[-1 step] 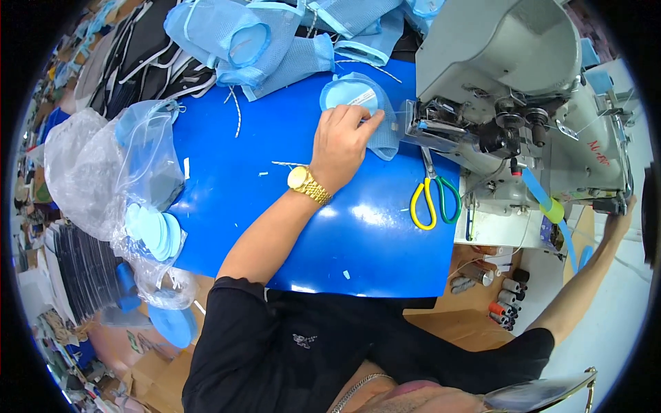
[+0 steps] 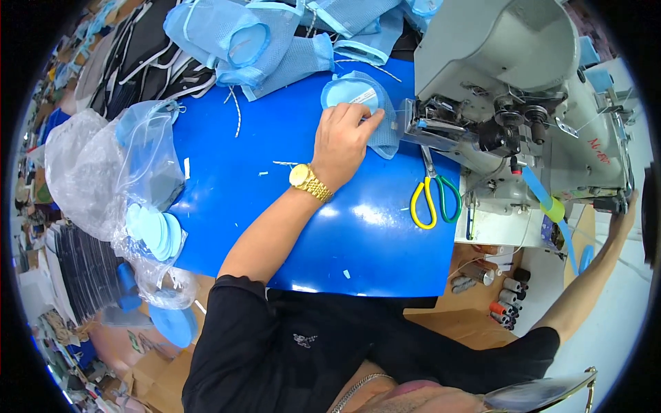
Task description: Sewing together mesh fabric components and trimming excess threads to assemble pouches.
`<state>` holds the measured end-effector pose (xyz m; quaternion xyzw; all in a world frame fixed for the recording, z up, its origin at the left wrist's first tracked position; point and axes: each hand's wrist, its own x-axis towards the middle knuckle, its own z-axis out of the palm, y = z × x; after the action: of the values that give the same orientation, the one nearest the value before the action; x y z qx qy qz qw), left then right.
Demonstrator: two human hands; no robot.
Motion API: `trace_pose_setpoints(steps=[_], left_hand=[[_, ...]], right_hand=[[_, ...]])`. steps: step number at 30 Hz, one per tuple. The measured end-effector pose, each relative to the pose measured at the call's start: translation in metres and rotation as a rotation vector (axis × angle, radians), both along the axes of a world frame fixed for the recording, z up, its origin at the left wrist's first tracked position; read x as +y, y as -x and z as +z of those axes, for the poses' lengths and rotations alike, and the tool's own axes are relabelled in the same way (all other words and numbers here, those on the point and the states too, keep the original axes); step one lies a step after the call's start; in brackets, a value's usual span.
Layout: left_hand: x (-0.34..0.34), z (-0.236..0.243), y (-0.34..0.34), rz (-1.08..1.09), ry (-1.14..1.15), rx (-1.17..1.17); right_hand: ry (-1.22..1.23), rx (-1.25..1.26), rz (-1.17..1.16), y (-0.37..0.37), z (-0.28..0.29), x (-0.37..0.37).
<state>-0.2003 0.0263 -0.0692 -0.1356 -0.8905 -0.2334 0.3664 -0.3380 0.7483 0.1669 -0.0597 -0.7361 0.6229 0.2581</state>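
My left hand [image 2: 342, 141], with a gold wristwatch [image 2: 300, 176] on its wrist, lies with curled fingers on the lower edge of a light-blue mesh bag [image 2: 390, 141]. Thumb and forefinger pinch the bag near its round blue panel [image 2: 337, 94], which carries a white label [image 2: 363, 96]. The bag's right side reaches the clear guard [image 2: 407, 118] of a grey sewing machine [image 2: 501, 41]. My right hand [image 2: 625, 215] is up at the machine's far right end, beside a black part [image 2: 609, 204]. Its fingers are mostly hidden, so its grip cannot be made out.
Scissors [image 2: 435, 199] with yellow and green handles lie by the machine. More mesh bags [image 2: 289, 65] pile up at the back. At left are a clear plastic bag [image 2: 82, 172] and light-blue discs [image 2: 157, 230]. Thread cones [image 2: 506, 303] stand below right. Thread scraps dot the blue tabletop [image 2: 234, 186].
My right hand and forearm have shifted very slightly to the right. My left hand and the mesh bag stay almost where they were.
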Motion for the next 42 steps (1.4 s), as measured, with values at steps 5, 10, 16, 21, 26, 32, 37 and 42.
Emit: trace_pose_setpoints(steps=[5,10,16,21,26,32,37,42], left_hand=[[0.006,-0.01,0.017,-0.048,-0.019,-0.014],[0.014,-0.016,-0.021,-0.183,-0.038,-0.085],[-0.029,-0.015,-0.131,-0.214,-0.186,-0.172],[-0.063,-0.017,-0.159,0.288,-0.583,-0.108],[-0.082,-0.022,-0.156,0.161,-0.984,-0.284],[-0.083,-0.028,-0.191,0.092,-1.038,-0.377],[-0.075,-0.026,-0.253,-0.122,-1.078,-0.393],[-0.081,-0.019,-0.281,0.069,-1.089,-0.476]], right_hand=[[0.164,0.222,0.006,-0.011,-0.052,-0.023],[0.11,0.21,0.023,-0.036,-0.071,-0.063],[-0.076,0.172,-0.22,-0.153,-0.122,-0.199],[-0.008,-0.059,0.12,-0.234,-0.218,-0.395],[-0.176,-0.136,0.727,-0.269,-0.218,-0.521],[-0.286,-0.175,0.699,-0.286,-0.217,-0.553],[0.12,-0.404,0.672,-0.288,-0.242,-0.549],[0.143,-0.395,0.934,-0.323,-0.251,-0.547]])
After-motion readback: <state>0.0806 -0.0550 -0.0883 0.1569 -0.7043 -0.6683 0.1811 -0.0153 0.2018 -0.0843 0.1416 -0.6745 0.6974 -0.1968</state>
